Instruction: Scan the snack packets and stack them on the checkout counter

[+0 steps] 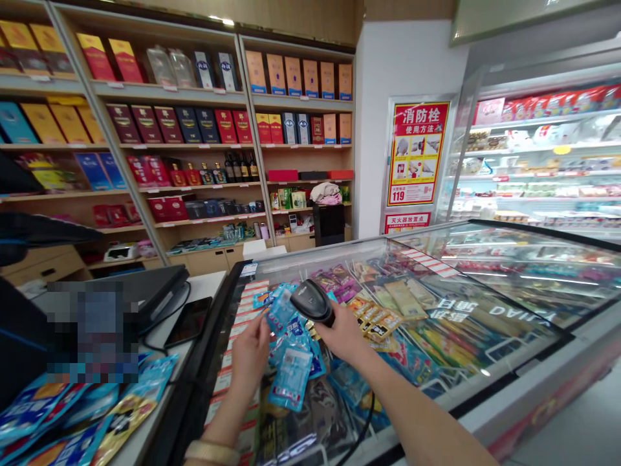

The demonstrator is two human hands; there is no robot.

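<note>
Blue packet point(280, 315) is pinched by its edge between the thumb and fingers of the left hand point(251, 349), over a loose heap of similar packets point(291, 378) on the freezer's glass top point(356, 249). The right hand point(342, 333) has its grip wrapped around a black scanner point(311, 300), whose head is above the heap. Gold packets point(381, 322) lie just right of it. On the worktop point(209, 285) at far left, a phone point(189, 321) lies near more blue and gold packets point(129, 414).

Smooth, pale beige band point(212, 452) around the left wrist.
</note>
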